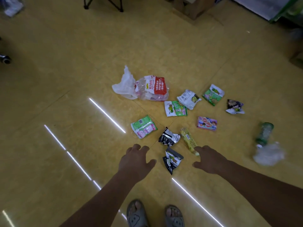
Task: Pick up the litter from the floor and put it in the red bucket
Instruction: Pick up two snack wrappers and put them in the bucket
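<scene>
Litter lies scattered on the yellow floor. A black wrapper sits between my two hands, with another black-and-silver wrapper just beyond it. A yellow wrapper lies by my right hand, whose fingertips cover its near end. My left hand hovers with relaxed fingers and holds nothing. Farther off are a green-pink packet, a pink packet, several green and white snack packets, a crumpled white bag and a clear bag with a red label. No red bucket is in view.
A green bottle and a crumpled clear plastic lie at the right. A dark wrapper lies beyond them. Black chair legs and cardboard boxes stand at the far edge. My sandalled feet are at the bottom.
</scene>
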`<action>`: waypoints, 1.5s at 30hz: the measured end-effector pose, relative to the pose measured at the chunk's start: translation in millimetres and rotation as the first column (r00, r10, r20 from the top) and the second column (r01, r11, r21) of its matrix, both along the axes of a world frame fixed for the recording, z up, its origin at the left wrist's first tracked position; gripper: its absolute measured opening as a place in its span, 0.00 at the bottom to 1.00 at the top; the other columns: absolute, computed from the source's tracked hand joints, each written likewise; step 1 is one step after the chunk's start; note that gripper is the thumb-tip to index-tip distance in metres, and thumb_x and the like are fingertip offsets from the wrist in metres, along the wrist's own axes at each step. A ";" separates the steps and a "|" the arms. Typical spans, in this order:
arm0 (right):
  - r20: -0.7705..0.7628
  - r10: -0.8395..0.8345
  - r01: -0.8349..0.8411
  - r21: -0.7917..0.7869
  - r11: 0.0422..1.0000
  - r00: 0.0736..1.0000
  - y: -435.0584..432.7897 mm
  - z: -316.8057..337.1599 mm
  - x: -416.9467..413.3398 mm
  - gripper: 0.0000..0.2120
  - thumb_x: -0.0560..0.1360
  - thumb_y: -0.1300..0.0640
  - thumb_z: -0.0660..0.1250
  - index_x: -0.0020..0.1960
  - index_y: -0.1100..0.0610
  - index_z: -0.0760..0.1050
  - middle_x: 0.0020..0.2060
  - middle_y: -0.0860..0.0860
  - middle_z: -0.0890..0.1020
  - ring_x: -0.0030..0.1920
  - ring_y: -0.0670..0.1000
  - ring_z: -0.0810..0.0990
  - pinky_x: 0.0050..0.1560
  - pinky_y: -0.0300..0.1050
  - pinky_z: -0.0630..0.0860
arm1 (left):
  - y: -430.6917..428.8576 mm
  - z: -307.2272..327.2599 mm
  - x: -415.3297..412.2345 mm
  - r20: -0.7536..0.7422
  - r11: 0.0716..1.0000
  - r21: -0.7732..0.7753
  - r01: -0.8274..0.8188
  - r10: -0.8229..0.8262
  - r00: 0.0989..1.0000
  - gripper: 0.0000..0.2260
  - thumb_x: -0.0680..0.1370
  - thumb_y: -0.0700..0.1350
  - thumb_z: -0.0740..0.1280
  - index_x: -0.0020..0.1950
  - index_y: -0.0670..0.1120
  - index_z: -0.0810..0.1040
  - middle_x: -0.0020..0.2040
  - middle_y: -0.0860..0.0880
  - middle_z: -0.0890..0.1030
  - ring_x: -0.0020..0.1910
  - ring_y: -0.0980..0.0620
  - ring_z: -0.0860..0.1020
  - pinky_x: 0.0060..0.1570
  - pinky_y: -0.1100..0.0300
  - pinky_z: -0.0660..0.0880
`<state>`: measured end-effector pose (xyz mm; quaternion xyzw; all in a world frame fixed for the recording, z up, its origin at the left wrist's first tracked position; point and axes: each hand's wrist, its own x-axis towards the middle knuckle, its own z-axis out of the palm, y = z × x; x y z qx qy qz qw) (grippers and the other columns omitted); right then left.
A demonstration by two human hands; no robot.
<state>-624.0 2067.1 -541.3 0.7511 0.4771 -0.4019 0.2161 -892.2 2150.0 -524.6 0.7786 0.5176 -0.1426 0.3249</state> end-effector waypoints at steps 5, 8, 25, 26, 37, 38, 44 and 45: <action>-0.015 -0.078 0.078 0.007 0.997 0.997 -0.6 -19.8 3.0 0.37 0.74 0.40 0.67 0.77 0.52 0.57 0.68 0.57 0.68 0.64 0.57 0.73 0.60 0.47 0.73 | 19.4 -21.6 13.7 -0.005 0.997 -0.026 0.075 -0.075 0.997 0.26 0.76 0.63 0.62 0.72 0.55 0.66 0.68 0.50 0.69 0.68 0.48 0.67 0.58 0.50 0.74; -0.039 -0.082 0.082 -0.006 0.997 0.996 0.0 -40.0 7.6 0.38 0.74 0.40 0.67 0.77 0.53 0.56 0.69 0.58 0.66 0.66 0.58 0.72 0.61 0.49 0.73 | 28.1 -41.3 26.5 -0.018 0.994 -0.036 0.103 -0.103 0.994 0.27 0.76 0.63 0.62 0.73 0.55 0.66 0.69 0.49 0.69 0.68 0.47 0.67 0.59 0.49 0.74; -0.238 0.056 -0.056 0.006 0.998 0.970 -5.8 -261.9 35.8 0.27 0.78 0.44 0.64 0.75 0.49 0.64 0.62 0.59 0.68 0.56 0.61 0.76 0.56 0.47 0.73 | 41.9 -261.2 120.8 -0.096 0.979 -0.075 0.189 -0.195 0.976 0.23 0.76 0.61 0.64 0.70 0.59 0.70 0.67 0.43 0.69 0.70 0.42 0.66 0.61 0.45 0.73; -0.237 0.067 -0.067 0.010 0.998 0.969 -6.7 -272.6 38.3 0.27 0.78 0.44 0.64 0.74 0.48 0.65 0.62 0.59 0.68 0.55 0.61 0.76 0.56 0.46 0.73 | 41.1 -272.0 125.8 -0.102 0.977 -0.080 0.197 -0.205 0.974 0.22 0.76 0.61 0.64 0.70 0.60 0.70 0.68 0.43 0.68 0.71 0.42 0.65 0.62 0.45 0.72; -0.218 0.067 -0.041 0.120 0.992 0.974 0.6 -367.5 35.5 0.33 0.77 0.44 0.64 0.77 0.50 0.55 0.62 0.57 0.68 0.57 0.61 0.72 0.54 0.55 0.75 | 47.5 -363.6 157.2 -0.044 0.980 -0.035 0.198 -0.199 0.979 0.36 0.77 0.58 0.66 0.77 0.66 0.46 0.79 0.42 0.44 0.77 0.37 0.51 0.65 0.41 0.68; -0.207 0.050 -0.023 0.132 0.991 0.977 1.7 -374.1 33.1 0.33 0.77 0.44 0.64 0.76 0.52 0.54 0.61 0.57 0.69 0.57 0.61 0.72 0.52 0.55 0.75 | 48.8 -370.0 159.8 -0.036 0.982 -0.021 0.187 -0.188 0.982 0.36 0.77 0.58 0.66 0.76 0.66 0.45 0.79 0.42 0.43 0.77 0.37 0.50 0.65 0.41 0.68; -0.108 0.041 -0.019 0.198 0.980 0.993 7.2 -403.8 26.7 0.28 0.75 0.45 0.67 0.68 0.57 0.62 0.58 0.56 0.71 0.57 0.59 0.71 0.42 0.51 0.69 | 53.4 -408.4 177.6 0.035 0.994 0.026 0.108 -0.109 0.993 0.44 0.73 0.58 0.71 0.76 0.67 0.40 0.79 0.40 0.41 0.75 0.32 0.55 0.64 0.39 0.69; -0.097 0.053 -0.032 0.206 0.978 0.994 7.8 -407.1 27.5 0.26 0.75 0.47 0.68 0.67 0.57 0.63 0.57 0.56 0.71 0.57 0.59 0.71 0.42 0.50 0.68 | 53.0 -414.3 181.2 0.042 0.994 0.021 0.110 -0.111 0.993 0.45 0.73 0.58 0.72 0.76 0.67 0.40 0.79 0.40 0.42 0.74 0.31 0.57 0.64 0.39 0.69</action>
